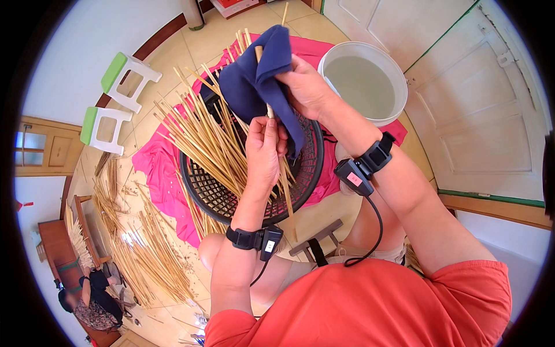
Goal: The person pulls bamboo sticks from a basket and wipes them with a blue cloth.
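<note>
In front of me my left hand (pixel 265 147) grips a pale cane stick (pixel 287 202), which stands upright at a slant over the black plastic basket (pixel 311 173). Just above it, my right hand (pixel 303 87) grasps a dark blue cloth (pixel 248 78) draped around the upper part of the stick, with a fold hanging down beside my left hand. The basket holds many long straw-coloured canes (pixel 202 139), fanning out over its rim.
A white bucket of cloudy water (pixel 361 87) stands right of the basket on a pink cloth (pixel 156 168). Two green-topped stools (pixel 124 81) are at left. Loose canes (pixel 144 260) cover the floor lower left, near another person (pixel 92 303). A white door (pixel 457 115) is at right.
</note>
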The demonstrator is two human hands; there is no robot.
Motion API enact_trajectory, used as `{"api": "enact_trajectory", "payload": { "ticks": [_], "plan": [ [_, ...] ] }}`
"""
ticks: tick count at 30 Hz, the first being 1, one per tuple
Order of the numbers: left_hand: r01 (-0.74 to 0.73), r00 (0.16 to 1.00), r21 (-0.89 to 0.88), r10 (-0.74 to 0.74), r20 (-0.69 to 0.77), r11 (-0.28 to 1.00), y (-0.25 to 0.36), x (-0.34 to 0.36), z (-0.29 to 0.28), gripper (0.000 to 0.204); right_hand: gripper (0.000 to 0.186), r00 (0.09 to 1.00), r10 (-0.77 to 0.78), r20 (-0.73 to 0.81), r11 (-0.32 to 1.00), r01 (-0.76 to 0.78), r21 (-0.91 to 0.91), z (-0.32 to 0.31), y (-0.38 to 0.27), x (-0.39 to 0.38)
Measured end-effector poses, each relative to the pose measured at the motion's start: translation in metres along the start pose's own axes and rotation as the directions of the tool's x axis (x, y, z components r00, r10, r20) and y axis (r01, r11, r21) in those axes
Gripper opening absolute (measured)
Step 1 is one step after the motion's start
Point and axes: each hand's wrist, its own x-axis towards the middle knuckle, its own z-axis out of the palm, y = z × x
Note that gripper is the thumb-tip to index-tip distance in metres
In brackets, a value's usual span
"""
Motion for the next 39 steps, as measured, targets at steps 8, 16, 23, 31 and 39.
{"api": "enact_trajectory", "payload": {
  "ticks": [8, 16, 23, 31, 39],
  "plan": [
    [-0.007, 0.998, -0.027, 0.005, -0.061, 1.000, 0.003, 0.002, 0.000, 0.019, 0.017, 0.990, -0.137, 0.032, 0.965, 0.141, -0.223, 0.004, 0.014, 0.003],
    [0.166, 0.968, -0.026, -0.158, 0.197, 0.986, 0.013, -0.006, 0.007, 0.020, 0.035, 0.973, 0.041, -0.228, 0.985, -0.078, -0.154, 0.002, -0.002, -0.006],
    [0.124, 0.972, -0.092, -0.103, 0.211, 0.988, 0.017, -0.009, -0.001, 0.024, 0.036, 0.967, 0.238, -0.092, 0.966, -0.245, -0.077, 0.002, -0.005, -0.020],
    [0.116, 0.982, -0.157, -0.089, 0.169, 0.981, 0.017, -0.006, -0.003, 0.023, 0.027, 0.969, 0.232, 0.086, 0.972, -0.228, -0.052, -0.009, 0.009, -0.007],
    [0.105, 0.983, -0.138, -0.081, 0.166, 0.985, 0.013, -0.007, 0.003, 0.015, 0.020, 0.997, 0.079, -0.026, 0.994, -0.081, -0.076, -0.008, 0.010, -0.002]
  ]
}}
